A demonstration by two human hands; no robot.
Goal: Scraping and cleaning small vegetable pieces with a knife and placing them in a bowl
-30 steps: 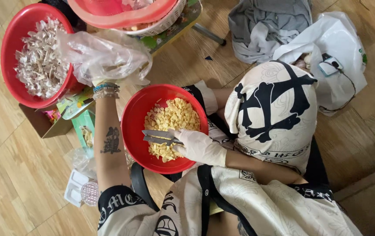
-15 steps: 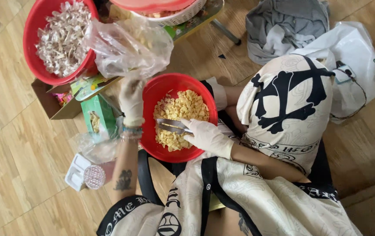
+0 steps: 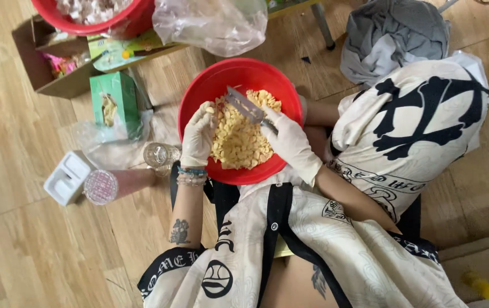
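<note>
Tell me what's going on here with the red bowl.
A person in pale gloves sits on a wooden floor over a red bowl of peeled yellowish cloves. The left hand holds one clove at the bowl's edge, and the right hand has a small knife in its grip, blade over the pile. A clear plastic bag lies above the bowl.

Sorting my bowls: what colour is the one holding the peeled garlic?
Red bowl, clearest in the head view.

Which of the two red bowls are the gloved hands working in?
The round red plastic bowl of pale yellow pieces on the lap; the other red bowl, at the top edge, holds whitish pieces and goes untouched.
</note>
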